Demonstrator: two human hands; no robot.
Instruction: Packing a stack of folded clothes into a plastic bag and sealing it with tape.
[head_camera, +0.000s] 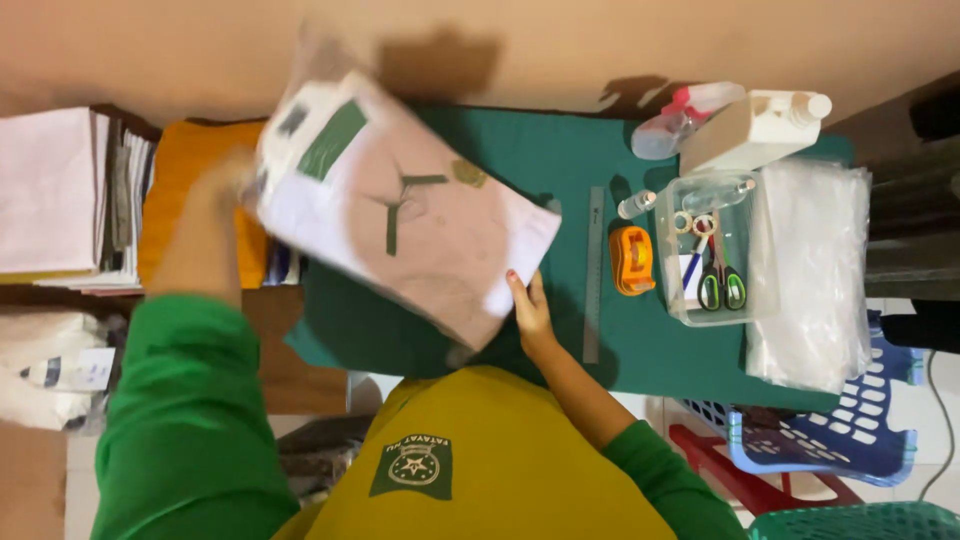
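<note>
The left grip, blurred, is seemingly clutching the far edge of a pale pink folded garment, which is hanging tilted over the counter's left half. The right grip is grasping its near corner, just beside a grey ruler.

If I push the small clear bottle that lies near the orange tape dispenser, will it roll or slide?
The small clear bottle lies on its side and looks round, so it would probably roll rather than slide. The green cloth under it may slow it. The metal ruler and orange tape dispenser lie close and could stop it. It seems light.
</note>
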